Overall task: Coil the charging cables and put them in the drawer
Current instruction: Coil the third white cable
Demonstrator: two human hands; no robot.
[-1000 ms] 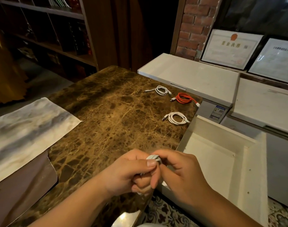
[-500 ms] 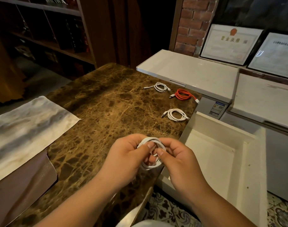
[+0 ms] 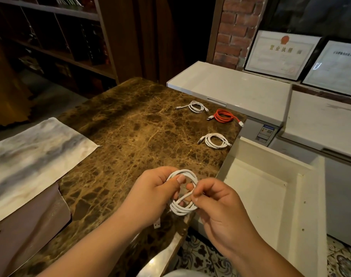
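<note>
while both hands hold a white cable (image 3: 182, 206), drawer (image 3: 302, 226) open alongside

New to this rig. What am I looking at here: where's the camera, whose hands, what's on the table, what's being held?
There is no robot here: a person works with two bare hands. The single picture comes from a wide-angle camera worn on the head, looking forward and down, so the arms enter from the bottom edge.

The left hand and the right hand hold one white cable wound into loops; each has a grip on the coil, and a plug end hangs below the left hand.

On the brown marble table lie three more coiled cables: a far white cable, an orange cable and a near white cable. A grey-and-white cloth lies at the left.

To the right stands an open white drawer; no cable shows inside it yet.
</note>
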